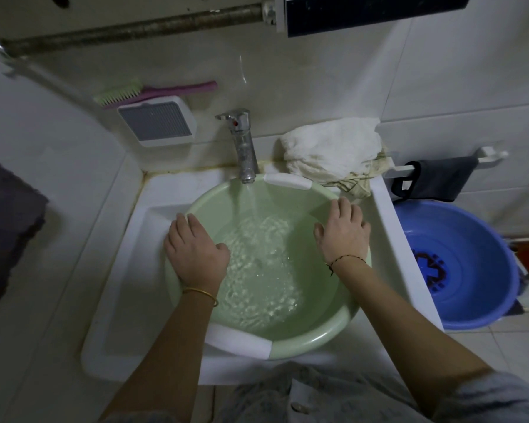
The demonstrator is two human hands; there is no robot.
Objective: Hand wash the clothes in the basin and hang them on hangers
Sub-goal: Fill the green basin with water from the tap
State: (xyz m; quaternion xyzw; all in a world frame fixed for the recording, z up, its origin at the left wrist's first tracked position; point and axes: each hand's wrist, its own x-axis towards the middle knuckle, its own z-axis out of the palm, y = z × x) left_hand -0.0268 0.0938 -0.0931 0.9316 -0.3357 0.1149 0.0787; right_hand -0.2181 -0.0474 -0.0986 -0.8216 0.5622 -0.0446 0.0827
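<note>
**Green basin filling under the tap, both hands on its rim**

Much is cut off or dim. The fingertips of the left hand (193, 248) drop over the far side of the rim, so their ends are hidden; the right hand (344, 228) covers its stretch of rim too. A dark cloth (8, 227) at the left edge is only partly in frame, and the dark-fronted cabinet (373, 10) at the top is clipped. The pattern at the bottom of the blue tub (458, 264) is too murky to read.

The round, pale green plastic basin (327, 334), with white grip pads on its near and far rim, sits in the square white sink (119, 300). A chrome tap (243, 145) pours a stream into it; the water is rippled and glittering. Each hand lies flat on the rim, fingers straight and loosely spread, grasping nothing. The left wrist wears a gold bangle, the right a thin dark cord.

The clothes, a crumpled white bundle (330, 151) of soft woven fabric, lie on the sink's back right corner, just beside the basin. Behind the tap lean a slatted white soap tray (158, 120) and a brush (153, 91) with green bristles and a pink handle. A dark cloth (437, 178) hangs on a white wall bar at right.
</note>
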